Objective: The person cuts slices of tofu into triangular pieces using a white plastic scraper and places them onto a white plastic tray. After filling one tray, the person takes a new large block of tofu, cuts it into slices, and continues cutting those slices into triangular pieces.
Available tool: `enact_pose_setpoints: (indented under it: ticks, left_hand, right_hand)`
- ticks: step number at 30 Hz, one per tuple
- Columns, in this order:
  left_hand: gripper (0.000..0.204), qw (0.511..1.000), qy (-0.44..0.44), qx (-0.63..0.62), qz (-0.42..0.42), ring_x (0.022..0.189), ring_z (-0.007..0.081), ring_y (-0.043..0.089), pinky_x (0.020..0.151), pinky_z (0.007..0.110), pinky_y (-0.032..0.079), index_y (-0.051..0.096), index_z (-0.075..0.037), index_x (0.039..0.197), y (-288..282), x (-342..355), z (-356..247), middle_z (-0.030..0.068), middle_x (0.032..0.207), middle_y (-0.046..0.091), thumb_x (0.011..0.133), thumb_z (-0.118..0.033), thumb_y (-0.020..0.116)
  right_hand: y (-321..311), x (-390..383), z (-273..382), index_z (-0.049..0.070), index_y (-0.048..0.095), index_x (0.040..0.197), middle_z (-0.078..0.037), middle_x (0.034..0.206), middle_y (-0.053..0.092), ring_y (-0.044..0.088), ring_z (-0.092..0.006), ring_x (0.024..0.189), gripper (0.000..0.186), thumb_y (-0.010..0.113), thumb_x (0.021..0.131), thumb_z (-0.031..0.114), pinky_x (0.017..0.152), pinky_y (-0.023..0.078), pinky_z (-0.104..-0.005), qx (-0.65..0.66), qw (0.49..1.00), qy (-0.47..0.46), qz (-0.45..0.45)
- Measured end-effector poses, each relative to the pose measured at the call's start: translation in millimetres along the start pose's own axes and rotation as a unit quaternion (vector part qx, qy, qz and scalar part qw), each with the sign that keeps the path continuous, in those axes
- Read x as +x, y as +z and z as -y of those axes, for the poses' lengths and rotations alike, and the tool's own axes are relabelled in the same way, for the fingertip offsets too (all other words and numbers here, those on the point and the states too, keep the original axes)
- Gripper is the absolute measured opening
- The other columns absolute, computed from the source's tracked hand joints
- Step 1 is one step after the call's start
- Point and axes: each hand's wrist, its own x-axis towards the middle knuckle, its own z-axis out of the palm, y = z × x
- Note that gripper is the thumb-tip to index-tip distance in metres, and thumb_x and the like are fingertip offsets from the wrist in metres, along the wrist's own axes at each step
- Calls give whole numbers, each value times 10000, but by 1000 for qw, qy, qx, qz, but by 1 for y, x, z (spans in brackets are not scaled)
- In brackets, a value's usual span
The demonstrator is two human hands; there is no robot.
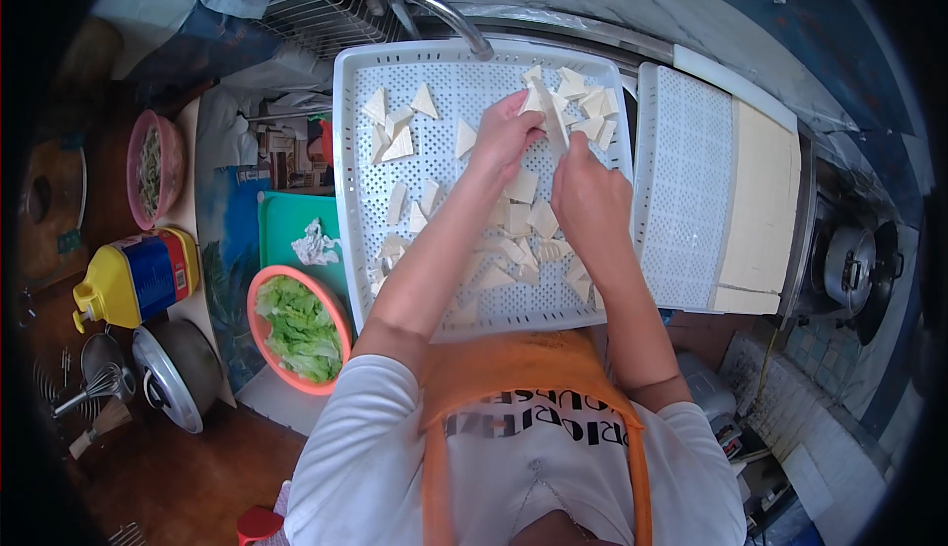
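Over a white perforated tray point(351, 151) strewn with several pale cut triangles and squares, likely tofu, both my hands meet near the upper right. My left hand point(502, 136) is closed on a pale piece point(531, 102). My right hand point(591, 195) grips a flat knife point(553, 126), its blade upright against that piece; the handle is hidden in my fist. Loose pieces point(592, 102) lie around the blade, and more point(518, 215) sit below my hands, partly behind my forearms. To the right, a second perforated tray point(681, 181) has large pale slabs point(760, 200) along its side.
A curved faucet point(444, 13) and dish rack point(306, 18) stand behind the tray. At left are a green board point(291, 215), a lettuce bowl point(257, 304), a pink bowl point(173, 171), a yellow jug point(133, 279) and a lidded pot point(178, 373). Another pot point(849, 265) sits far right.
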Motion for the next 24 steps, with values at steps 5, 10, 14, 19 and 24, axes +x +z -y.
enact_pose_setpoints:
  ticks: [5,10,14,19,24]
  left_hand:
    - [367,998,12,46,-36,858,180,625,739,288,520,558,1,1217,-9,10,-6,75,942,657,852,38,556]
    - [267,722,203,659,55,1000,303,559,845,387,486,676,-48,1018,-24,-12,-18,117,1042,592,758,-104,687]
    - [346,546,107,809,192,1208,284,431,909,404,425,689,-36,974,-23,-41,-4,109,1229,530,700,-229,775]
    - [347,631,248,711,186,1151,283,488,913,411,433,615,-26,984,-33,-47,9,128,1168,562,707,-161,774]
    - [249,975,20,222,12,885,186,642,760,307,528,492,-8,1063,-27,-27,6,104,975,654,862,-29,636]
  right_hand:
    - [17,14,-28,-28,530,1067,-199,628,611,607,-387,547,251,581,884,136,520,478,-469,64,998,4,-17]
    - [9,0,-47,-23,538,1065,-211,625,617,621,-403,576,265,571,877,161,559,494,-489,71,994,83,-13]
    - [7,-8,-58,-42,546,1060,-226,630,614,618,-412,587,278,587,875,161,563,490,-489,72,992,103,-12]
    - [-3,-12,-52,-50,549,1056,-225,623,611,615,-407,575,277,591,872,152,560,493,-482,76,993,94,-15]
    - [-21,-18,-31,-42,550,1051,-206,614,610,603,-389,530,261,588,872,145,519,489,-460,77,994,72,-39]
